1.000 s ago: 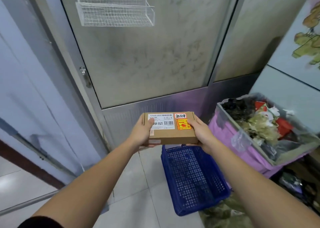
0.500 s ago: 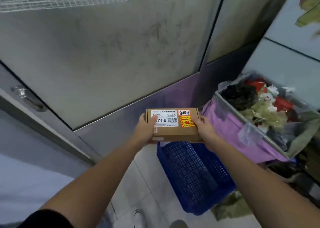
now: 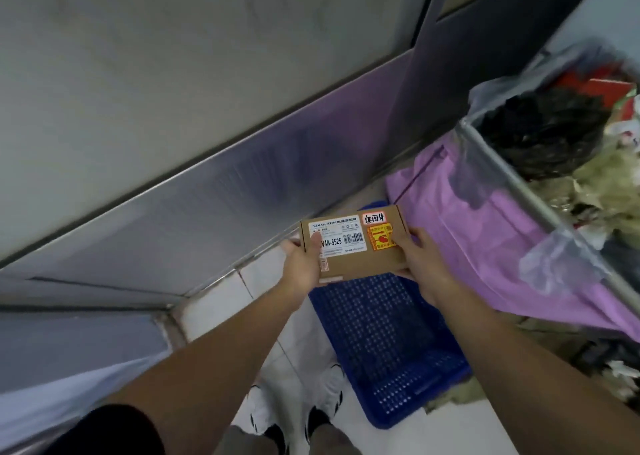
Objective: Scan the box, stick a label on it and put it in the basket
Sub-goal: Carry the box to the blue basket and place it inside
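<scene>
I hold a small brown cardboard box [image 3: 360, 260] flat in both hands, just above the far end of a blue perforated plastic basket [image 3: 384, 347] on the floor. The box top carries a white barcode label [image 3: 341, 235] and a red-and-yellow sticker [image 3: 381, 238]. My left hand [image 3: 303, 264] grips the box's left end with the thumb on the white label. My right hand [image 3: 420, 264] grips the right end, thumb beside the sticker. The basket looks empty.
A metal-framed door [image 3: 214, 191] stands close ahead and to the left. On the right is a bin lined with a purple bag [image 3: 485, 226], full of rubbish [image 3: 554, 132]. My shoes [image 3: 301, 409] stand on white floor tiles beside the basket's left side.
The view has tilted down and the box has come lower, closer to the basket. Both hands keep the same grip. My shoes have come into view.
</scene>
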